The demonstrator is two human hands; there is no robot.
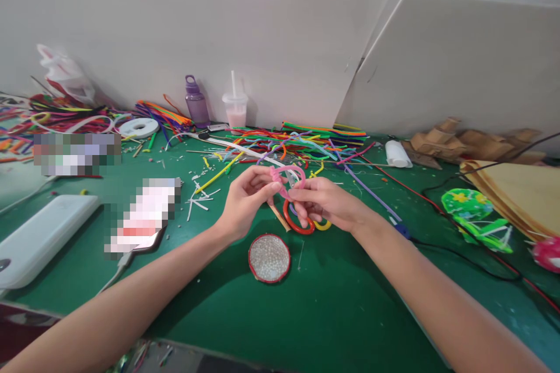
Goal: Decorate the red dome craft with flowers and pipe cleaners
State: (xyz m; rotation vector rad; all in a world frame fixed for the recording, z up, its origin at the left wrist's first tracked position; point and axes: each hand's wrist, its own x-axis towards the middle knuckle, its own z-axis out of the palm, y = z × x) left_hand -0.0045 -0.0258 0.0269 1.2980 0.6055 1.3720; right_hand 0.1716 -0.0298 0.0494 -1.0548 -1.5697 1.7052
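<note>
Between both hands is a pink pipe cleaner (298, 169), bent into a loop with a knotted, twisted part at its left end. My left hand (250, 195) pinches it near that twisted part. From the right, my right hand (328, 201) closes its thumb and fingers on the lower end of the loop. Just below the fingers show a red ring (301, 228) and a yellow ring (324, 225), perhaps scissor handles, partly covered by the right hand. A thin tan stick (279, 217) lies by the left fingertips. Nearer me, a round red-rimmed dish (269, 258) holds small pale beads.
Loose coloured pipe cleaners (306, 143) spread behind the hands. At the back stand a purple bottle (196, 102) and a lidded cup with a straw (236, 109). Left are a phone (146, 215) and a white power bank (48, 242); right, a green craft piece (479, 218) and cables.
</note>
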